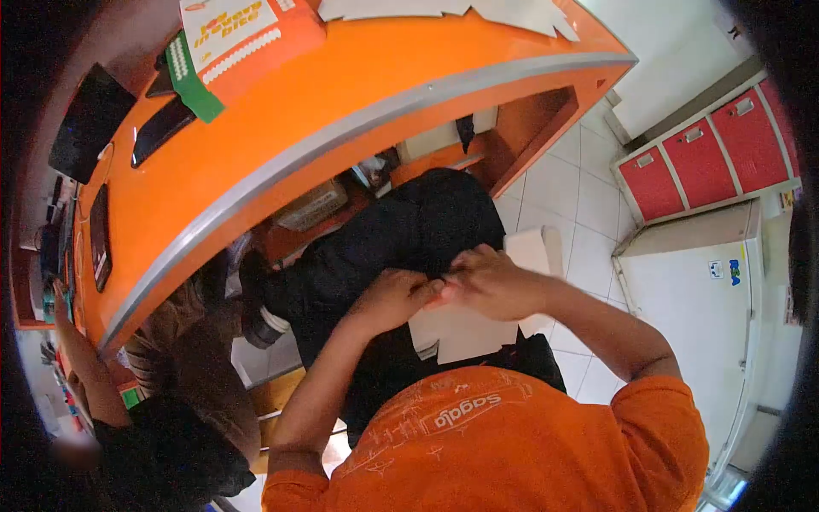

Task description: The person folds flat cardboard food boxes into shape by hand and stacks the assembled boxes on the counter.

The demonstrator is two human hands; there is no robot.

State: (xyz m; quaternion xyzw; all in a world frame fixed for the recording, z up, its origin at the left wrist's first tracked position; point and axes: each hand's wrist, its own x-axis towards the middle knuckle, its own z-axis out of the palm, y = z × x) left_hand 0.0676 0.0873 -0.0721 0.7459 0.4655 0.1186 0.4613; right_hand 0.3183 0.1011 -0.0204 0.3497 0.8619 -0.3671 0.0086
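Note:
Across my lap lies a cream-coloured cut cardboard sheet [469, 331] with notched edges and folded flaps. My left hand [394, 299] is closed at its left upper part, thumb and fingers pinched together. Beside it, my right hand [490, 277] is closed with bent fingers on the same cardboard. The two hands nearly touch, and a small orange-red patch shows between their fingertips. Palms and fingers hide the cardboard's upper middle, so the exact fold under them cannot be made out.
An orange counter [341, 94] with a metal edge curves ahead, holding printed orange and green boxes [243, 43], white cut cardboard [452, 8] and a dark tablet [162, 130]. Another person [171, 435] sits close on my left. Red lockers [695, 158] and a white fridge [691, 282] stand right.

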